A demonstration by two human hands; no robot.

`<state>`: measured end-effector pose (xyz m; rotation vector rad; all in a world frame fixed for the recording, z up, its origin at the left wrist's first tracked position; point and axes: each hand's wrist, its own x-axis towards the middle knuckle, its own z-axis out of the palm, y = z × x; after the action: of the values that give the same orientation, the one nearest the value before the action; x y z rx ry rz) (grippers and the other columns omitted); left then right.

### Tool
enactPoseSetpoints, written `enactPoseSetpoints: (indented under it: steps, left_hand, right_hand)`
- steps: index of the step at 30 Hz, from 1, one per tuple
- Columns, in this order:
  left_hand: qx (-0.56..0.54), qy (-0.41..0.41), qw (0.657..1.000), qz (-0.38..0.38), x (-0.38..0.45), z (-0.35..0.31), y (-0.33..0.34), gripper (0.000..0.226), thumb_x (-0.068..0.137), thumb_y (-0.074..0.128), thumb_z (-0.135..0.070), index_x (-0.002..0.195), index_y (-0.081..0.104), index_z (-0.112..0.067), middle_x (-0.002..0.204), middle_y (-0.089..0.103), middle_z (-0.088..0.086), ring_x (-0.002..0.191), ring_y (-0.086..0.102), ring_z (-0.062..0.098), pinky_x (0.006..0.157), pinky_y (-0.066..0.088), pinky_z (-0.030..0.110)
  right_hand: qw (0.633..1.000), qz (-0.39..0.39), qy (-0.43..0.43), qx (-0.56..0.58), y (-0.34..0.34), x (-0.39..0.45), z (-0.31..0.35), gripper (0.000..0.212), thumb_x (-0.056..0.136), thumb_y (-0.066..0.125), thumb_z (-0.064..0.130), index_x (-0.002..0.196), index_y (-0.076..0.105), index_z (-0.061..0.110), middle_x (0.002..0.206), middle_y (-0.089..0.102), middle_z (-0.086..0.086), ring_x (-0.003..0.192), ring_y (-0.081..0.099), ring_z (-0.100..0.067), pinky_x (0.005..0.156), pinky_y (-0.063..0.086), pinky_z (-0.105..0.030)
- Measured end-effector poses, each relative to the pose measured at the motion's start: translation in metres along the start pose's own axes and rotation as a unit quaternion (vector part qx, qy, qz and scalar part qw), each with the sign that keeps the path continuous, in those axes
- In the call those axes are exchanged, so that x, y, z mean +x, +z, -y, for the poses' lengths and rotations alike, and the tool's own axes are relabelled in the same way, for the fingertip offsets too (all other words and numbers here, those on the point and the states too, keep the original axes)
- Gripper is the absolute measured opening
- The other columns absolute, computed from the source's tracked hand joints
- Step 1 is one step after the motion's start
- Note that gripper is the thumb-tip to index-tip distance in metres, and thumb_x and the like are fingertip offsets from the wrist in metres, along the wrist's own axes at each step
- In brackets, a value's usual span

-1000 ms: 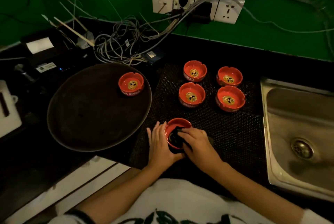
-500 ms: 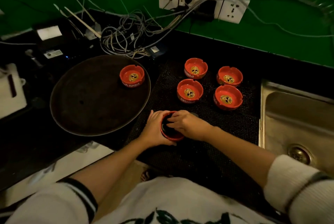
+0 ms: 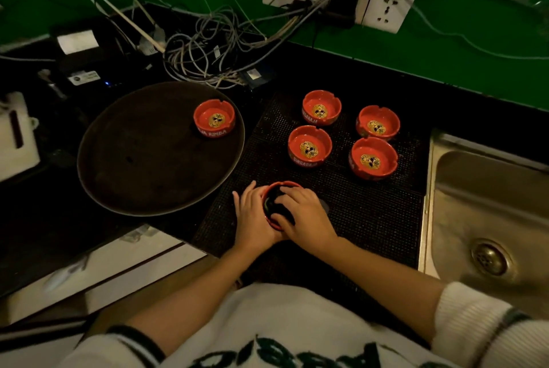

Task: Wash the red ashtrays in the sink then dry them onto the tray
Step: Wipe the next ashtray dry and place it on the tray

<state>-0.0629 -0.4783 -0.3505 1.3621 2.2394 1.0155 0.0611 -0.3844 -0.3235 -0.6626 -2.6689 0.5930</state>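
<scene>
The right hand (image 3: 306, 216) has its fingers curled down over a dark cloth (image 3: 276, 204) pressed into the bowl of a red ashtray (image 3: 271, 189), thumb tucked at the near rim. The left hand (image 3: 252, 216) cups the ashtray's left wall, fingers together and bent round its side. This ashtray sits on a black dotted mat (image 3: 371, 213), directly under both hands.

Beyond the fingertips, farther from the person, four more red ashtrays stand upright on the same mat: one (image 3: 309, 146) straight ahead, one (image 3: 321, 107) behind it, and two to the right, near (image 3: 373, 158) and far (image 3: 378, 122), close together.

Left of the left hand lies a round dark tray (image 3: 133, 160), with one red ashtray (image 3: 214, 118) on its far right part. Right of the right hand, past the mat's edge, is a steel sink (image 3: 487, 219) with its drain (image 3: 488, 259).
</scene>
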Motion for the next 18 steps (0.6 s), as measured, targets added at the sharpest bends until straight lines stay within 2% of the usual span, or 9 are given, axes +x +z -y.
enactPoseSetpoints:
  steps: [3, 5, 8, 11, 13, 15, 16, 18]
  left_hand:
    - [0.018, 0.027, 0.999, 0.036, 0.016, 0.003, -0.01, 0.114, 0.043, 0.069, -0.073, 0.135, 0.044, -0.009, 0.14, 0.046, 0.004, 0.144, 0.025, 0.02, 0.119, -0.012, 0.039]
    - [0.013, 0.068, 0.993, 0.097, 0.03, 0.006, -0.018, 0.119, 0.039, 0.071, -0.076, 0.136, 0.045, -0.012, 0.14, 0.047, 0.001, 0.144, 0.026, 0.018, 0.121, -0.007, 0.045]
    - [0.025, 0.134, 0.964, 0.227, 0.058, 0.004, -0.029, 0.122, 0.04, 0.082, -0.069, 0.142, 0.04, -0.018, 0.146, 0.043, -0.004, 0.147, 0.015, 0.01, 0.121, -0.008, 0.049]
    - [0.043, 0.158, 0.936, 0.311, 0.076, -0.003, -0.032, 0.127, 0.047, 0.09, -0.056, 0.151, 0.028, -0.019, 0.156, 0.027, -0.005, 0.149, -0.005, 0.009, 0.118, -0.013, 0.042]
    - [0.038, 0.149, 0.938, 0.309, 0.072, -0.005, -0.03, 0.136, 0.05, 0.091, -0.054, 0.156, 0.014, -0.017, 0.159, 0.009, -0.007, 0.147, -0.019, 0.008, 0.118, -0.014, 0.039]
    - [0.034, 0.122, 0.958, 0.256, 0.053, -0.005, -0.021, 0.145, 0.049, 0.088, -0.061, 0.156, 0.002, -0.014, 0.156, -0.003, -0.009, 0.145, -0.025, 0.009, 0.119, -0.014, 0.039]
    - [0.036, 0.098, 0.972, 0.212, 0.04, -0.006, -0.015, 0.148, 0.048, 0.085, -0.067, 0.156, 0.0, -0.012, 0.157, -0.003, -0.008, 0.146, -0.022, 0.01, 0.12, -0.013, 0.04]
    - [0.033, 0.04, 0.992, 0.114, 0.015, -0.012, 0.0, 0.141, 0.05, 0.075, -0.076, 0.155, 0.009, -0.007, 0.16, 0.014, 0.003, 0.149, -0.004, 0.015, 0.122, -0.004, 0.044]
  right_hand:
    - [0.998, 0.051, -0.025, 0.03, -0.002, 0.01, -0.012, 0.031, 0.083, 0.07, 0.023, 0.113, 0.067, 0.014, 0.125, 0.062, -0.008, 0.123, 0.051, -0.024, 0.106, 0.037, -0.048]
    - [0.989, 0.11, -0.09, 0.033, -0.012, 0.019, -0.026, 0.038, 0.084, 0.069, 0.021, 0.121, 0.065, 0.013, 0.128, 0.061, -0.008, 0.124, 0.051, -0.024, 0.108, 0.035, -0.045]
    - [0.968, 0.174, -0.18, 0.028, -0.03, 0.032, -0.048, 0.043, 0.088, 0.067, 0.022, 0.128, 0.061, 0.011, 0.131, 0.06, -0.006, 0.127, 0.048, -0.021, 0.11, 0.03, -0.035]
    - [0.962, 0.196, -0.188, 0.021, -0.036, 0.032, -0.057, 0.039, 0.091, 0.063, 0.025, 0.128, 0.062, 0.011, 0.134, 0.058, -0.006, 0.13, 0.046, -0.022, 0.11, 0.032, -0.038]
    - [0.971, 0.166, -0.169, 0.022, -0.032, 0.024, -0.056, 0.036, 0.091, 0.063, 0.022, 0.124, 0.064, 0.009, 0.131, 0.06, -0.008, 0.127, 0.049, -0.024, 0.109, 0.035, -0.041]
    - [0.984, 0.105, -0.147, 0.004, -0.026, 0.015, -0.048, 0.033, 0.089, 0.065, 0.019, 0.119, 0.067, 0.006, 0.124, 0.063, -0.012, 0.12, 0.055, -0.028, 0.104, 0.04, -0.043]
    - [0.989, 0.065, -0.134, -0.009, -0.021, 0.011, -0.042, 0.031, 0.086, 0.067, 0.017, 0.114, 0.069, 0.005, 0.12, 0.066, -0.014, 0.115, 0.059, -0.03, 0.1, 0.044, -0.044]
    - [0.995, -0.005, -0.1, -0.03, -0.013, 0.005, -0.03, 0.028, 0.082, 0.065, 0.019, 0.105, 0.073, 0.004, 0.11, 0.069, -0.015, 0.105, 0.065, -0.032, 0.092, 0.05, -0.046]
